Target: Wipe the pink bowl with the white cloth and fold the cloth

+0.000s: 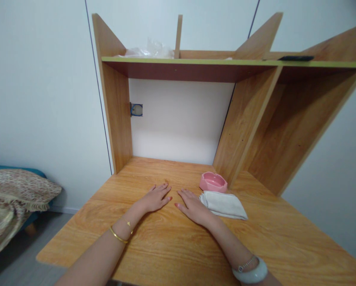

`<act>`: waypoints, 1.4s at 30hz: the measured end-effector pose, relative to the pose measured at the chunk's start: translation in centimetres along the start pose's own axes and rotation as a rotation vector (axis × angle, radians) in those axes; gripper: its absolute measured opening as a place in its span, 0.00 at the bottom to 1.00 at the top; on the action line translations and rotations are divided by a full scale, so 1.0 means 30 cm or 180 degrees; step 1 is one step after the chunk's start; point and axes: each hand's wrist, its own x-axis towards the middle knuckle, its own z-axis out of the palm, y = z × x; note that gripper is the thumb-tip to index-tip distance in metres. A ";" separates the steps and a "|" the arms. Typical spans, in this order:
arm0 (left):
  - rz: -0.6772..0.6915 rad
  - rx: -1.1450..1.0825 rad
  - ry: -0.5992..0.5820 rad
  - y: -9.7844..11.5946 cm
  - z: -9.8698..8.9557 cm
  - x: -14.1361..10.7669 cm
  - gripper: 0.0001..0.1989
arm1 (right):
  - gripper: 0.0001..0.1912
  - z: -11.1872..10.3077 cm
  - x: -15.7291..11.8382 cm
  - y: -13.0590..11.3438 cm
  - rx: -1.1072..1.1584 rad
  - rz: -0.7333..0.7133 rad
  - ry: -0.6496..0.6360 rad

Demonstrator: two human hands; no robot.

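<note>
My left hand (156, 198) lies palm down on the wooden desk (166, 246), fingers a little apart, with nothing in it. Beside it, my right hand (192, 206) also rests flat on the desk, its fingers stretched out and holding nothing. A folded white cloth (224, 204) lies just to the right of my right hand, close to or touching its outer edge. Behind the cloth stands a pink faceted bowl (213, 182), near the foot of the upright wooden panel.
A wooden shelf unit (189, 61) rises from the desk's back. On its upper board are a clear plastic bag (152, 51) and a dark flat object (296, 58). An uncovered wall box (136, 110) shows wires. A patterned blanket (13, 190) lies on furniture at the left.
</note>
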 end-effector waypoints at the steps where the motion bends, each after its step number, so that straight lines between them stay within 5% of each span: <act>1: -0.0003 -0.0004 -0.0005 0.000 -0.001 0.000 0.30 | 0.32 0.001 0.000 0.001 0.0010 -0.0001 0.0008; 42: 0.0008 -0.0034 0.0019 0.005 -0.003 -0.004 0.30 | 0.33 -0.007 -0.002 -0.005 0.0021 0.0021 -0.0075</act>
